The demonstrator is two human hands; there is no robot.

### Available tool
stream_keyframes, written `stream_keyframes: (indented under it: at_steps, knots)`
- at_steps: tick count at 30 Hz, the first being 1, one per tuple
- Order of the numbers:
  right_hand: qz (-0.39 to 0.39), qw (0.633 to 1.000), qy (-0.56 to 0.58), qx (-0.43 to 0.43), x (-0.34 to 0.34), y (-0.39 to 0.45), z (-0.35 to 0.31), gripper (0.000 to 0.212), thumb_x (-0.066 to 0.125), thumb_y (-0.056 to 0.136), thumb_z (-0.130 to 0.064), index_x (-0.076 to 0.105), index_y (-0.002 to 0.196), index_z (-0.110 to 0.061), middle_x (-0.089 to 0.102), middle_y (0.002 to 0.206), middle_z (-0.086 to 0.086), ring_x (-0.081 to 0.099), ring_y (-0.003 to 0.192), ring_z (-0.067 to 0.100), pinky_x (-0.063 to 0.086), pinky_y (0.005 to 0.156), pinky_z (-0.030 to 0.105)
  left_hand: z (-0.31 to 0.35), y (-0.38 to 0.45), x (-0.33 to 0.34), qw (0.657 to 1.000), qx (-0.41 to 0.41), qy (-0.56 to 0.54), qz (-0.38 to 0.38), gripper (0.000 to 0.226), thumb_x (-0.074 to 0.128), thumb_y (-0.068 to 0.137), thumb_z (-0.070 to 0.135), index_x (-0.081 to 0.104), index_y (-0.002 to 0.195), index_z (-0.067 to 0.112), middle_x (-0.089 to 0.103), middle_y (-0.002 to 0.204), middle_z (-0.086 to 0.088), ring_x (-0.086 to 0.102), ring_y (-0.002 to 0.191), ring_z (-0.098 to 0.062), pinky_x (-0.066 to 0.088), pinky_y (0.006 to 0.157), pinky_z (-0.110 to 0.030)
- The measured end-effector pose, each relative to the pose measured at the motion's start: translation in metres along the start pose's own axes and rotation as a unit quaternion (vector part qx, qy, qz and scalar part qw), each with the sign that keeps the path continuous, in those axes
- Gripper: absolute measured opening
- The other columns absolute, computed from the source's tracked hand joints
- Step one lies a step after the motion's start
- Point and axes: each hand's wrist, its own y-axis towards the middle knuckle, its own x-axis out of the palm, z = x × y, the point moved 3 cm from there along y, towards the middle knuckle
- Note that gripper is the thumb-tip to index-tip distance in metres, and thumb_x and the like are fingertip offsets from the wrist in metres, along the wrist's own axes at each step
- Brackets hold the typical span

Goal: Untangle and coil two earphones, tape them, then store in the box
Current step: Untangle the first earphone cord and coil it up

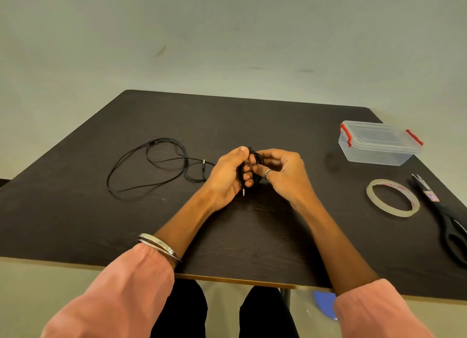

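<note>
At the left of the frame, the loose earphone (154, 166) is lying uncoiled on the dark table (75, 198), its black cable sprawling in wide overlapping loops, with its metal plug pointing toward the centre and resting just beside the left hand. Lower left, a pink sleeve is covering the left forearm, and silver bangles (159, 245) are sitting on that wrist. In the middle of the frame, both hands are meeting above the tabletop around the coiled earphone (255, 158): the left hand (227, 176) is gripping the dark bundle with its fingers curling round it and its thumb pressing on top, while a small gold-tipped plug is hanging down below the palm. The right hand (280, 171), wearing a silver ring on one finger, is pinching the same bundle from the other side, fingertips closing on the cable; how many turns the bundle is holding is hard to tell, since the fingers are hiding most of it. At the right, near the far edge, the clear plastic box (379, 143) is standing with its lid on and red clips at both ends. Nearer and further right, the tape roll (393, 197) is lying flat, and the black scissors (444, 216) are lying just beside it, running to the frame's right edge.
</note>
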Motion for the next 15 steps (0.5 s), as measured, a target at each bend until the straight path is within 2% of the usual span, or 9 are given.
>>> stream_keyframes:
  at_steps: [4,6,8,10,12,15]
  knots:
    - [0.072,0.994,-0.071,-0.042,-0.002,-0.003,-0.005,0.021,0.075,0.078,-0.008,0.073,0.095,-0.020,0.072,0.088,-0.010,0.066,0.085,0.003,0.049,0.075,0.014,0.001,0.000,0.001,1.000,0.011,0.001,0.005,0.035,0.036,0.103,0.022,0.052,0.075,0.010,0.040,0.061,0.000,0.038,0.053,-0.011,0.039,0.049,-0.024]
    - [0.117,0.981,-0.135,-0.074,0.000,-0.005,-0.006,0.022,0.074,0.076,-0.009,0.072,0.095,-0.020,0.068,0.094,-0.009,0.061,0.090,0.007,0.046,0.077,0.015,0.001,-0.001,0.001,1.000,0.010,-0.017,0.003,0.035,0.035,0.103,0.020,0.051,0.073,0.009,0.040,0.062,-0.002,0.039,0.055,-0.013,0.041,0.050,-0.025]
    - [0.150,0.972,-0.155,-0.097,0.005,-0.007,-0.007,0.026,0.072,0.074,-0.007,0.068,0.099,-0.016,0.063,0.099,-0.003,0.059,0.093,0.012,0.048,0.080,0.023,0.001,-0.001,0.002,0.999,0.012,-0.035,-0.003,0.036,0.034,0.103,0.019,0.049,0.072,0.009,0.041,0.064,-0.002,0.041,0.055,-0.014,0.042,0.052,-0.026]
    - [0.171,0.970,-0.145,-0.096,0.010,-0.010,-0.008,0.032,0.071,0.075,-0.008,0.062,0.105,-0.013,0.060,0.101,0.001,0.058,0.089,0.011,0.050,0.075,0.025,0.001,-0.001,0.002,0.999,0.022,-0.042,-0.003,0.036,0.034,0.103,0.020,0.048,0.072,0.009,0.042,0.064,-0.002,0.042,0.055,-0.014,0.042,0.052,-0.026]
    - [0.161,0.979,-0.100,-0.070,0.011,-0.009,-0.009,0.029,0.072,0.079,-0.012,0.061,0.105,-0.014,0.062,0.095,0.000,0.060,0.081,0.007,0.051,0.068,0.021,0.002,0.000,0.000,0.998,0.038,-0.041,0.001,0.037,0.034,0.103,0.020,0.048,0.071,0.009,0.042,0.062,-0.002,0.041,0.054,-0.014,0.040,0.051,-0.025]
    - [0.090,0.996,0.025,-0.005,0.006,-0.005,-0.008,0.026,0.073,0.083,-0.026,0.064,0.107,-0.019,0.066,0.099,-0.005,0.062,0.088,0.004,0.051,0.077,0.018,0.006,0.001,-0.007,0.997,0.045,-0.070,-0.007,0.036,0.034,0.103,0.020,0.047,0.070,0.010,0.036,0.056,0.002,0.033,0.048,-0.010,0.032,0.045,-0.022]
